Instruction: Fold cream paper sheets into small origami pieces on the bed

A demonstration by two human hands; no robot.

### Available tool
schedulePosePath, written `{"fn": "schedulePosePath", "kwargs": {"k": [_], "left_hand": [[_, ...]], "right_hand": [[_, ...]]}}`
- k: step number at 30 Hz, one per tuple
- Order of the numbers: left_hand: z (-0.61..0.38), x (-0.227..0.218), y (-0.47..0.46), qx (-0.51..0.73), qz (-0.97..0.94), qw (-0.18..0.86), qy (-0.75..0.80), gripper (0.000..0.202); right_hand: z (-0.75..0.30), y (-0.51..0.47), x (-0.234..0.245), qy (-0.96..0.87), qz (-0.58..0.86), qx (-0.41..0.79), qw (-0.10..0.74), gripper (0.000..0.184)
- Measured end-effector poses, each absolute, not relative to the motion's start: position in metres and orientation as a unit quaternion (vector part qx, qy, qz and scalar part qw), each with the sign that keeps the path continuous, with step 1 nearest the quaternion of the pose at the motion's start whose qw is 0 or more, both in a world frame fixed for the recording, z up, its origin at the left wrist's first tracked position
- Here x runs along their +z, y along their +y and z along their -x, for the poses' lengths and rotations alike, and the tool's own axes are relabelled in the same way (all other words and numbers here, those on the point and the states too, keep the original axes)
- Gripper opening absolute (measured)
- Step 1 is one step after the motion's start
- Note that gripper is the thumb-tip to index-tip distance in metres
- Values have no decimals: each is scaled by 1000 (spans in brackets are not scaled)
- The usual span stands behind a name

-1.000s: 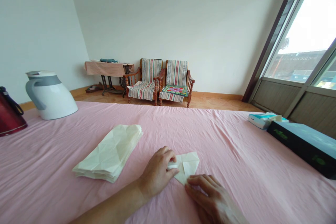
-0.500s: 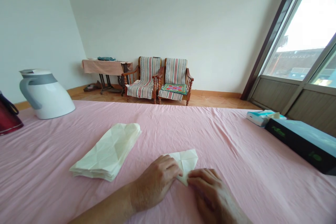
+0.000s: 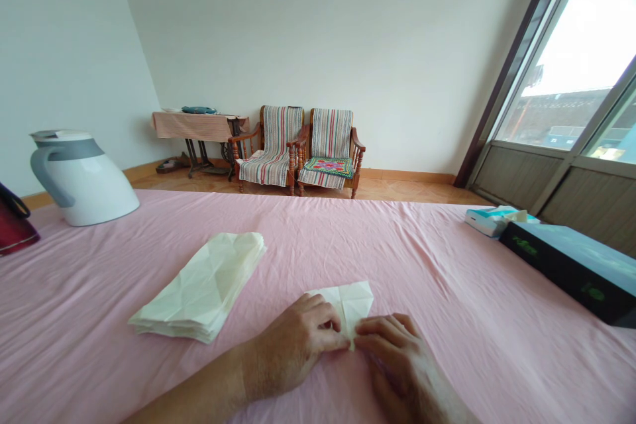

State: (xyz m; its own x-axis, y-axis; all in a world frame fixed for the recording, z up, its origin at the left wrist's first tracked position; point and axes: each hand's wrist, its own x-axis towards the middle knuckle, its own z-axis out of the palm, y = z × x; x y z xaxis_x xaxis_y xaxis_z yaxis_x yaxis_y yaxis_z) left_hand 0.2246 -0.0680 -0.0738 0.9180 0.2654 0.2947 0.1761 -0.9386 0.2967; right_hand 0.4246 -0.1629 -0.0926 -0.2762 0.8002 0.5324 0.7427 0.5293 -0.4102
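A pale cream sheet of paper (image 3: 354, 299), creased and partly folded, lies on the pink cloth in front of me. My left hand (image 3: 305, 339) rests over its left side, thumb and fingers closing on the near edge. My right hand (image 3: 401, 356) presses the paper's near right edge with curled fingers. The two hands almost meet at the narrow near tip, and they cover part of the sheet. To the left lies a stack of similar creased papers (image 3: 206, 286), with neither hand touching it.
A white and grey jug (image 3: 94, 179) and a dark red kettle-like vessel (image 3: 14, 224) stand on the pink cloth (image 3: 427, 265) at left. A black box (image 3: 561, 271) and a tissue pack (image 3: 489, 220) lie at right. Two chairs (image 3: 325, 152) stand beyond.
My left thumb has stretched toward the paper's near tip, closer to my right fingers. The right hand stays nearly in place, and the view has shifted slightly.
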Motion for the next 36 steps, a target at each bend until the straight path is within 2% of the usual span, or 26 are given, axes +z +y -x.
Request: {"fn": "schedulePosePath", "kwargs": {"k": [8, 13, 18, 22, 26, 36], "left_hand": [[-222, -72, -70, 146, -974, 134, 111, 26], [-222, -70, -69, 136, -971, 159, 116, 26], [-222, -68, -69, 137, -965, 176, 135, 21], [-222, -65, -72, 132, -965, 164, 154, 22], [-224, -65, -72, 136, -968, 153, 148, 25], [-224, -68, -71, 147, -971, 129, 135, 26]], "right_hand": [[-424, -160, -94, -834, 434, -17, 341, 33], [-422, -158, -99, -830, 429, -44, 355, 38], [-420, -157, -105, -821, 435, -61, 365, 29], [-420, -157, -104, -833, 419, -93, 349, 33], [-420, -157, -103, -850, 397, -85, 335, 38], [-420, -159, -101, -847, 392, 4, 359, 34]]}}
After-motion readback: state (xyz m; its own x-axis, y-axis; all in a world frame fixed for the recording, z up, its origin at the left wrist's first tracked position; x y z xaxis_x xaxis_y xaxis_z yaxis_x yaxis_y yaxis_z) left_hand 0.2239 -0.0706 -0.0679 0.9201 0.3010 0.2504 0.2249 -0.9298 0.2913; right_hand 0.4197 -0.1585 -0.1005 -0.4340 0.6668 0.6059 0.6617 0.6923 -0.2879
